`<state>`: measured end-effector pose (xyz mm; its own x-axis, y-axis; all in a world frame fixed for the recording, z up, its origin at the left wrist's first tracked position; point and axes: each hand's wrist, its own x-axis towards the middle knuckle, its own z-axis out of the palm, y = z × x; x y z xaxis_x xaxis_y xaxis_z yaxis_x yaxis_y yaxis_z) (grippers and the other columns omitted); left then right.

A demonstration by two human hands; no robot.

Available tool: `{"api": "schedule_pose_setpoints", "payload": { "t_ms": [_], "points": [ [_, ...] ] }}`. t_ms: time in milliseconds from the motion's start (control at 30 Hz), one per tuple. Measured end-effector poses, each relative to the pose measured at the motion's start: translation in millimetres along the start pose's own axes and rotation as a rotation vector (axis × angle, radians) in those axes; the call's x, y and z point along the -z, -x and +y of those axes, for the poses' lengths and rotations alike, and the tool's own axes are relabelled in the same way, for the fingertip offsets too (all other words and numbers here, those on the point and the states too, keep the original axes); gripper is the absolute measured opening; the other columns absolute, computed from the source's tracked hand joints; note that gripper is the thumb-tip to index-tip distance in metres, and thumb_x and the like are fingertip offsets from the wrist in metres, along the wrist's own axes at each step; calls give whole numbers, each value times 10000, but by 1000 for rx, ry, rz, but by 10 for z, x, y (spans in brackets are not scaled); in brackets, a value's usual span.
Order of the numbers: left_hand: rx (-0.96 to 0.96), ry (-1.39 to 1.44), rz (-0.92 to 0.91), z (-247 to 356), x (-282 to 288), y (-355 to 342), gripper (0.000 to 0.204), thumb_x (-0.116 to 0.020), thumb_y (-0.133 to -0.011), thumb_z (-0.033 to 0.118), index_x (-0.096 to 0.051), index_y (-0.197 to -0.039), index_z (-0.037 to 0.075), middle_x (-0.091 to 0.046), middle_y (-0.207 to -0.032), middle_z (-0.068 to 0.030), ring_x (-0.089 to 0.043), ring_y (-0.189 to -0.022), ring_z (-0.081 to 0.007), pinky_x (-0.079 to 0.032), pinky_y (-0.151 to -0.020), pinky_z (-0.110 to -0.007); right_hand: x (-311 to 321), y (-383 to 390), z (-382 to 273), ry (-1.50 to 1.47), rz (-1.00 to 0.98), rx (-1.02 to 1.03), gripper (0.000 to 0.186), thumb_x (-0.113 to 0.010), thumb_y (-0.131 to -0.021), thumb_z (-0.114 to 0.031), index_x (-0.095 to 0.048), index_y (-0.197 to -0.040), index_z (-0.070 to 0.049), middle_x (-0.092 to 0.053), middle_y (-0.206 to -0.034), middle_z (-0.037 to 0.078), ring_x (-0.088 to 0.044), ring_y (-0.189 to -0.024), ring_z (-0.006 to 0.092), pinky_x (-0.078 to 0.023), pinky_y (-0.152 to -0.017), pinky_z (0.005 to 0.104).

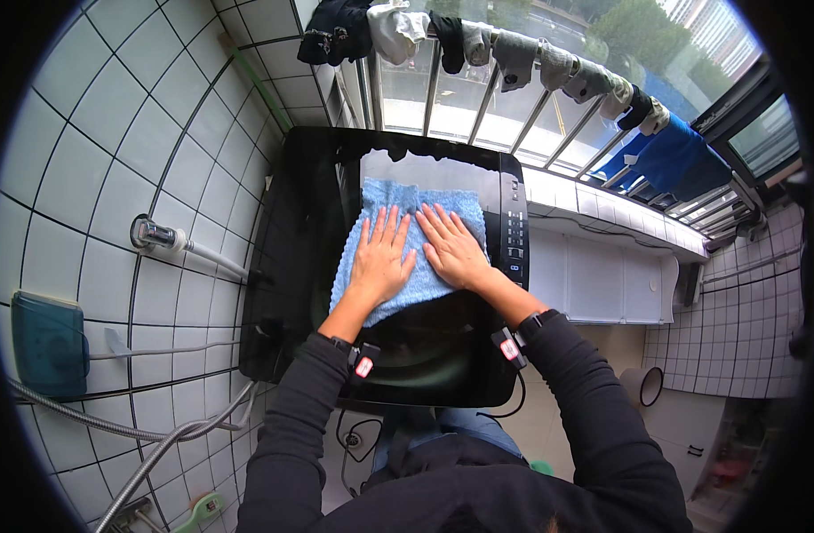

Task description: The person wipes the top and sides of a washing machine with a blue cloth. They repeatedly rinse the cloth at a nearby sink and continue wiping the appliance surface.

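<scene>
A light blue cloth (442, 191) lies spread over the dark glossy lid of a black top-loading washing machine (425, 373). My left hand (382, 259) rests flat on the cloth's middle, fingers stretched out and pointing away from me. Beside it, my right hand (451, 249) also presses flat on the cloth, its fingers apart and angled up to the left. The two thumbs come near each other without touching. Along the machine's right edge runs a control panel (514, 226) with small buttons. Each wrist wears a dark band with a small device.
Socks and other laundry (518, 60) hang along the window railing (478, 107), with a blue cloth (678, 160) at its right end. A tap (154, 234) sticks out from the tiled wall at left, above a metal hose (171, 437). A white basin (602, 275) stands right of the machine.
</scene>
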<state>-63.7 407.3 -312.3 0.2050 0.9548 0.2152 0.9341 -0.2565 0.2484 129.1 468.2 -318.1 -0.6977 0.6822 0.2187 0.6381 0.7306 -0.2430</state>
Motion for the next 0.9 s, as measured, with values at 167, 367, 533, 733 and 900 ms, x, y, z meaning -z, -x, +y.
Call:
{"api": "schedule_pose_setpoints", "payload": {
  "t_ms": [167,367,533,733,900],
  "points": [
    [64,-69,40,-290,-123,-721,634,-459,-994,391,-354,-1538,83,-277,-1611,-190,-221,-1503,-362,-132,-1219,-526,-89,-605,415,9,53,-120,568,-415,-1026,-319,-327,-1551,-124,-292,-1615,138,-224,-1507,341,-175,-1221,482],
    [89,-89,47,-18,-194,-378,639,-455,-997,362,-350,-1525,19,-273,-1604,-222,-213,-1504,-377,-126,-1222,-523,-170,-400,237,29,89,-113,550,-419,-1017,-294,-365,-1527,-96,-327,-1594,156,-249,-1493,360,-183,-1220,485],
    [13,-38,25,511,-74,510,626,-463,-976,311,-379,-1486,-42,-305,-1582,-238,-223,-1498,-383,-136,-1230,-506,-80,456,-372,22,104,-55,571,-464,-976,-253,-398,-1488,-10,-350,-1569,197,-265,-1480,388,-188,-1215,495],
    [-34,38,-104,1048,198,1600,647,-500,-971,361,-391,-1493,-5,-296,-1597,-203,-212,-1509,-362,-144,-1225,-513,209,1636,-1135,-26,-133,-83,620,-499,-962,-280,-382,-1489,25,-270,-1598,235,-170,-1502,440,-119,-1209,558],
    [82,60,-79,839,465,2136,729,-600,-907,464,-406,-1522,124,-293,-1609,-160,-226,-1503,-361,-167,-1203,-559,286,1754,-1646,-141,-258,-82,662,-580,-938,-294,-374,-1514,-40,-222,-1604,260,-107,-1478,542,-81,-1182,635]
  ]
}}
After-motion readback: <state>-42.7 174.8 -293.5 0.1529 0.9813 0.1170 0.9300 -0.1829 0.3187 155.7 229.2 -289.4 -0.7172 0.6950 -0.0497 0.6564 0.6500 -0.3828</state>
